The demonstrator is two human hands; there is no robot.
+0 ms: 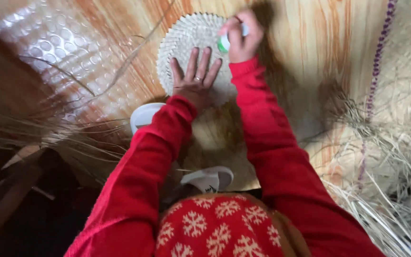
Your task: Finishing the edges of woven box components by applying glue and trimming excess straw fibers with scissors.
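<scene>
Pale round woven straw mat (pixel 191 45) pinned under flat, spread left hand (pixel 194 78); right hand (pixel 243 35) gripping small green-and-white bottle (pixel 224 44) at mat's right edge.

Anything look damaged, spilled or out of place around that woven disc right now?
Nothing stands out. The round woven mat lies flat and intact under the left hand. The right hand holds a small white-and-green object at its edge. Loose straw lies heaped to the right.

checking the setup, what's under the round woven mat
The round woven mat lies on a striped floor mat. The left hand presses flat on it; what lies directly beneath is covered.
</scene>
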